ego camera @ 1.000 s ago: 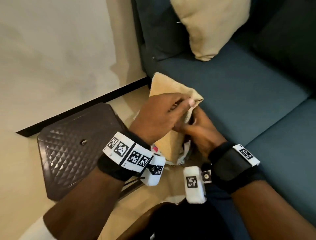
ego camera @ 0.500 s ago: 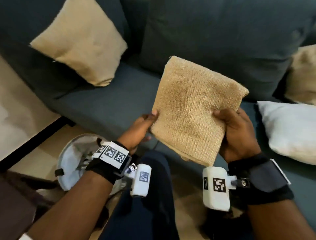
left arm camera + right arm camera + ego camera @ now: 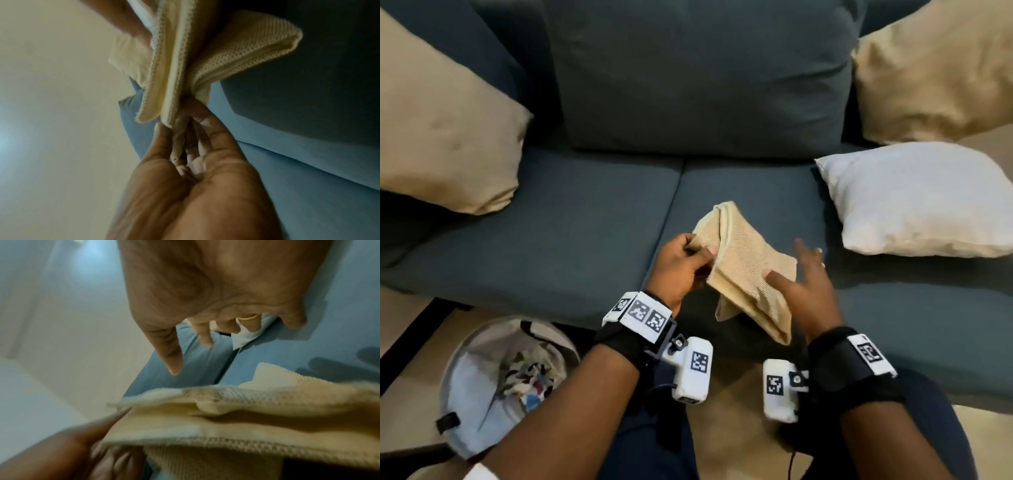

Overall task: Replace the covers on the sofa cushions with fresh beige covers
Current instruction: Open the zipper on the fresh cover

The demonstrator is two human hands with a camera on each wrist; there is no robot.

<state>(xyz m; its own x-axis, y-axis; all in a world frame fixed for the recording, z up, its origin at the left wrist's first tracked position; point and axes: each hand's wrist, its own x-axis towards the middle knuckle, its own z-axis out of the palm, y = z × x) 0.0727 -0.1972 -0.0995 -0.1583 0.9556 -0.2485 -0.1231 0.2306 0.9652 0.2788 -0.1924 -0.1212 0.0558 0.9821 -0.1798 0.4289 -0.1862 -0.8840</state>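
Hands hold a folded beige cover (image 3: 748,270) up in the air, just over the front of the blue sofa (image 3: 592,219). The left hand (image 3: 681,267) pinches one edge of the cover between its thumb and curled fingers (image 3: 202,120); in the left wrist view the woven cloth runs right down into that pinch. From the pinch, the cover fans out and hangs down toward the person. The right hand (image 3: 803,284) is on the other side of the cover, with its fingers spread out straight. Its thumb (image 3: 774,275) sits at the cloth, but I cannot tell if it is touching. In the right wrist view the right hand's fingers hang loose above the cover and hold nothing.

A bare white cushion (image 3: 917,202) lies on the seat just past the right hand. A beige cushion (image 3: 935,72) leans behind it. Another beige cushion (image 3: 445,137) leans well away on the left hand's side. A round basket (image 3: 482,383) with cloth inside sits on the floor below the left wrist.
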